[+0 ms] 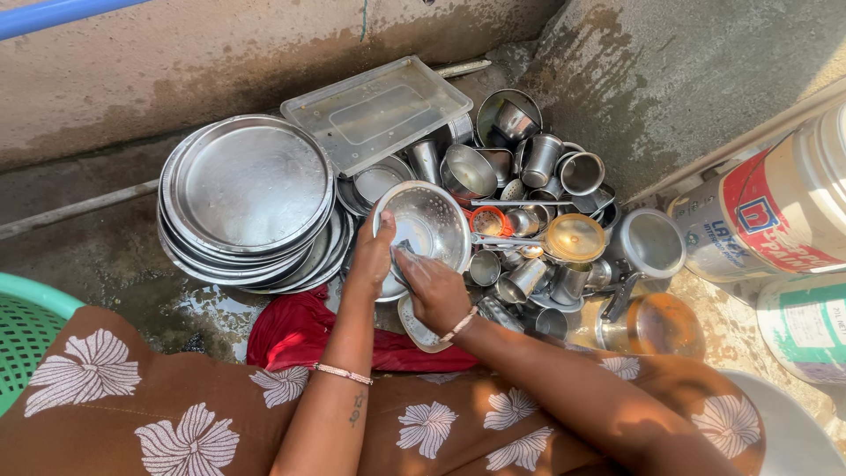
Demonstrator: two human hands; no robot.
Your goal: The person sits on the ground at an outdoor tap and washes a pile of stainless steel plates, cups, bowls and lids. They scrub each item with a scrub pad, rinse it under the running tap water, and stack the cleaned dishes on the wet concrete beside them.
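A steel colander bowl [434,220] with small holes is tilted toward me in the middle of the view. My left hand [371,257] grips its left rim. Inside the bowl, my right hand [432,289] presses a small scrubber [404,249] against the perforated wall. Both wrists wear thin bracelets. A pile of steel cups, tumblers and small bowls [538,172] lies just right of the colander on the wet floor.
A stack of large steel plates [249,198] sits to the left, a clear plastic lid [377,110] behind. Red cloth [295,330] lies below my hands. Large paint buckets [775,211] stand right, a green basket [26,339] far left. Concrete walls enclose the corner.
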